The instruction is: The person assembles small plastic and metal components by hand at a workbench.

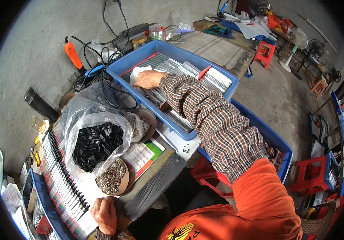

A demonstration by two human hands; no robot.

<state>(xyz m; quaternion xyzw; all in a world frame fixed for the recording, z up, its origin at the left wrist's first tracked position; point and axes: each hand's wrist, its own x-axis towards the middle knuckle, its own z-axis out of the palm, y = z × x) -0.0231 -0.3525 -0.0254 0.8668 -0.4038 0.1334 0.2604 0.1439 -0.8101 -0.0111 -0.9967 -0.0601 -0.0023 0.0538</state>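
My right hand (149, 79) reaches into a blue tray (182, 52) of long silvery metal strips (174, 66). Its fingers are closed on a crumpled white cloth or paper (138, 73), against the strips at the tray's left side. My left hand (104, 215) rests curled at the near table edge; its fingertips are hidden. Close by it stands a round dish of small metal fasteners (111, 178). Left of that dish lies a long row of slim silvery pieces with black ends (63, 174). Behind the dish sits a clear plastic bag of black plastic parts (97, 146).
Black cables (107, 60) and an orange-handled tool (73, 55) lie by the wall. A second blue tray (282, 150) is under my right arm. Another blue bin (52, 212) stands at the left. Red stools (310, 176) and fans (298, 39) are on the right.
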